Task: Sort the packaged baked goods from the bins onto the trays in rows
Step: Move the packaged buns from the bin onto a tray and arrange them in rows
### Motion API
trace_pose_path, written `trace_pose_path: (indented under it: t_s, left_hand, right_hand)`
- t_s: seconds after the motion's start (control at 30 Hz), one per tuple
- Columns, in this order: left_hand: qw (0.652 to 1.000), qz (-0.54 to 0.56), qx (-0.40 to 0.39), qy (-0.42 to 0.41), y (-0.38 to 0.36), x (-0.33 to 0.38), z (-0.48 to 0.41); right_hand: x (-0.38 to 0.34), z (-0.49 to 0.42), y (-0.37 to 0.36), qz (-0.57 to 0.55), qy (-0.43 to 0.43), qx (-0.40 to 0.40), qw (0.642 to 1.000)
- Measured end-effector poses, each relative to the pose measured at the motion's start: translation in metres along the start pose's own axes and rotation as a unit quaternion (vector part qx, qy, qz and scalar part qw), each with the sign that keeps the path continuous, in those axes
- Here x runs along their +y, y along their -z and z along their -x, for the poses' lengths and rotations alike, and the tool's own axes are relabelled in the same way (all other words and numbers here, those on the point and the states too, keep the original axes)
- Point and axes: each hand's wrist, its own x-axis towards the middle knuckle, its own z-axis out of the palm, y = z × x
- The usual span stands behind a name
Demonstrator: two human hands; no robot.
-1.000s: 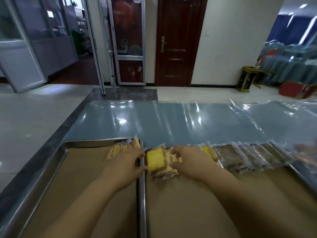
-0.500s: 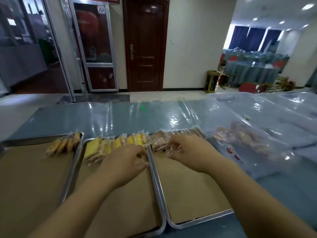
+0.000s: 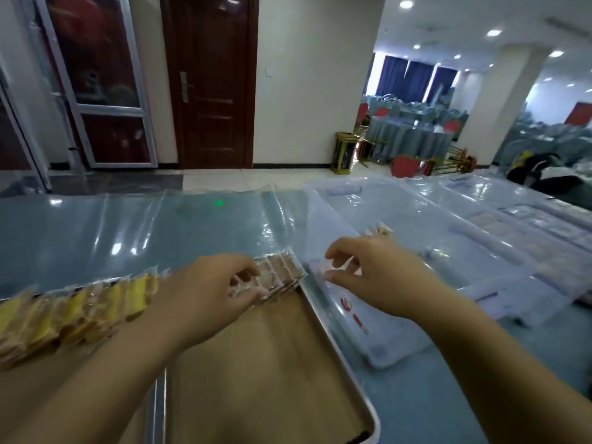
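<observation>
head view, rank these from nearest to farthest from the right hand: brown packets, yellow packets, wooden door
1. brown packets, just left of the right hand
2. yellow packets, farther left along the row
3. wooden door, far wall across the room

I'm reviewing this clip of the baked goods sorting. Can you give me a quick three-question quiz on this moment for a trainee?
1. True or false: the yellow packets lie to the left of the brown packets.
2. Fill in: the clear bin stands to the ___ of the tray that holds the brown packets.
3. What does the left hand pinch? A: a yellow packet. B: a brown packet. C: the clear bin.

Key: 1 true; 2 right; 3 B.
</observation>
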Motion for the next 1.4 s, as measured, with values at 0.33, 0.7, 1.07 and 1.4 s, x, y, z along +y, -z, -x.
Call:
trace_pose_path:
  t_s: [0.33, 0.7, 1.07, 1.4]
  left_hand:
    - [0.995, 0.052, -0.016, -0.079, -0.052, 0.066, -0.121]
    - [0.987, -0.076, -0.106, -0.094, -0.106, 0.146, -0.215]
    - [0.901, -0.226, -0.366, 0.055, -0.218, 0.169, -0.300]
    - [0.867, -0.251, -0.424, 0.075, -0.294, 0.152, -0.347]
  right_hand:
    - [0.132, -0.044, 0.033, -0.011, -0.056, 0.001, 0.998]
    - [0.284, -0.084, 0.034, 0.068, -0.033, -0.168, 0.983]
    - [0.348, -0.163, -0.029, 0.167, 0.067, -0.336, 0.924]
    - [0.370, -0.157, -0.096, 0.205, 0.062, -0.305, 0.928]
